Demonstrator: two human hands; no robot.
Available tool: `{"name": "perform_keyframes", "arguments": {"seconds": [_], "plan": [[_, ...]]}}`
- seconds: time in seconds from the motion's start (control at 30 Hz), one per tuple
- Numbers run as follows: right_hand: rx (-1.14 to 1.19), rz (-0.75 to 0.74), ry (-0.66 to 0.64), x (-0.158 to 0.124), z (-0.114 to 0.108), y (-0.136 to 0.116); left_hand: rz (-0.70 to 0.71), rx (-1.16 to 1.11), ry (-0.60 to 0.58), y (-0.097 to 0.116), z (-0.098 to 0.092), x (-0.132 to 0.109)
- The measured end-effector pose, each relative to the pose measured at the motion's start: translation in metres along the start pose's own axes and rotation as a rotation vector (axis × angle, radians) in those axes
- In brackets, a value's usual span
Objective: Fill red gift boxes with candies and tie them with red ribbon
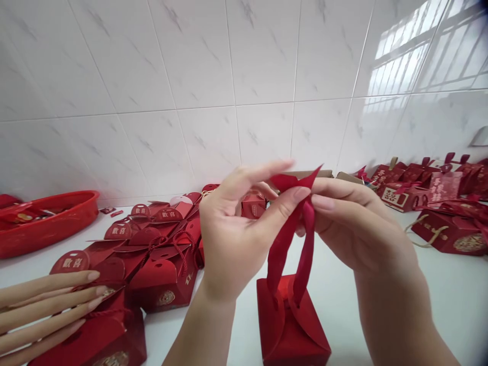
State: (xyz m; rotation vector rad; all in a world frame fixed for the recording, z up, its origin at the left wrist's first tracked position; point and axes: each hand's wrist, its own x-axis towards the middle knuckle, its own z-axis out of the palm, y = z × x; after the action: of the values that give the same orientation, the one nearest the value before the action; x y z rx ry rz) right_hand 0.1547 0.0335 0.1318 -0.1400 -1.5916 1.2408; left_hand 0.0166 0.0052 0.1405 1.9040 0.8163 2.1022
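A red ribbon [281, 249] rises in two strands from the top of a small red gift box [295, 330] standing on the white table. My left hand [244, 223] pinches the upper part of the ribbon between thumb and fingers. Close against it, my right hand [354, 218] has its fingertips closed on the ribbon as well. One pointed ribbon end sticks up above the fingertips. The box's curved top flaps are folded together, with the ribbon passing through them. My hands partly hide the place where the strands meet.
Another person's hand [49, 310] rests at a red box [95, 335] on the lower left. Several red boxes with cords [163, 274] crowd the left side. A red basin [49, 231] stands far left; more decorated boxes [450, 231] line the right. Behind is a tiled wall [263, 61].
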Motion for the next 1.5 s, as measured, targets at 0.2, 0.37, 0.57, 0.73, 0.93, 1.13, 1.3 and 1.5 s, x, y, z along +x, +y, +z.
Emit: {"name": "perform_keyframes", "arguments": {"seconds": [0.2,0.37,0.57,0.73,0.93,1.13,1.3,1.5], "plan": [[0.122,0.174,-0.035,0.002,0.001,0.001,0.087,0.034,-0.018,-0.006,-0.005,0.001],[0.153,0.197,0.055,0.003,0.000,0.004,0.198,0.133,0.006,-0.013,-0.008,0.002],[0.105,0.113,0.123,0.006,-0.002,0.010,0.044,0.094,-0.048,-0.012,-0.006,0.004],[0.012,-0.018,0.068,0.007,-0.006,0.013,-0.340,-0.023,-0.382,-0.010,-0.015,0.009],[-0.480,-0.207,-0.113,0.001,-0.021,0.003,-0.441,0.005,-0.612,-0.009,-0.036,0.014],[-0.899,-0.407,-0.153,-0.002,-0.027,-0.001,-0.462,0.036,-0.557,0.003,-0.041,0.011],[-0.948,-0.502,-0.065,-0.001,-0.027,0.003,-0.465,0.057,-0.469,0.003,-0.041,0.009],[-0.957,-0.523,-0.006,0.000,-0.027,0.005,-0.460,0.053,-0.464,0.000,-0.031,0.006]]}}
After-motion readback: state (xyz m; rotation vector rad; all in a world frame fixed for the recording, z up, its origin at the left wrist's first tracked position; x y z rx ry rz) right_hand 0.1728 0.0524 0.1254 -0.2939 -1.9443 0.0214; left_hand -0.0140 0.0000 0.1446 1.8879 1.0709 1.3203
